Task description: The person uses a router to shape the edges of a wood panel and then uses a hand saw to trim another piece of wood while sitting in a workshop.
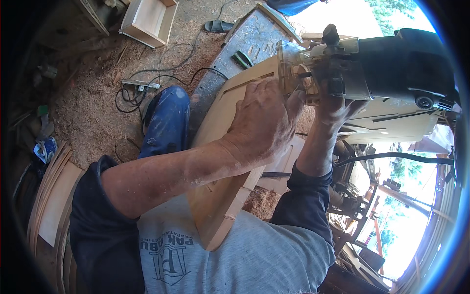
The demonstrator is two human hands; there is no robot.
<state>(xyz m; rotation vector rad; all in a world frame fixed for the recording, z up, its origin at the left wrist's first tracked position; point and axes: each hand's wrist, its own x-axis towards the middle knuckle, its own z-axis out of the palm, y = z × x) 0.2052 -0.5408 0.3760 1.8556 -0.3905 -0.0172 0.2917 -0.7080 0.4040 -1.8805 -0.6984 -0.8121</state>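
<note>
The curved wooden panel leans up from your lap, its lower end against your grey shirt, its upper end reaching the dark workbench ahead. A narrow slot runs along the panel's upper part. Your left hand lies on the panel's face just below that slot, fingers curled and pressing down on the wood, fingertips touching the clear base of the trim router. Your right hand is closed around the router's body from below, holding the machine tilted on its side at the panel's top edge; its black motor housing points to the right. A black cord trails off from the right side.

Beyond the panel, your knee in blue trousers shows to the left. The floor is covered with sawdust, with looping black cables on it. A wooden drawer box sits at the top left. Thin bent wood strips are stacked at your left side.
</note>
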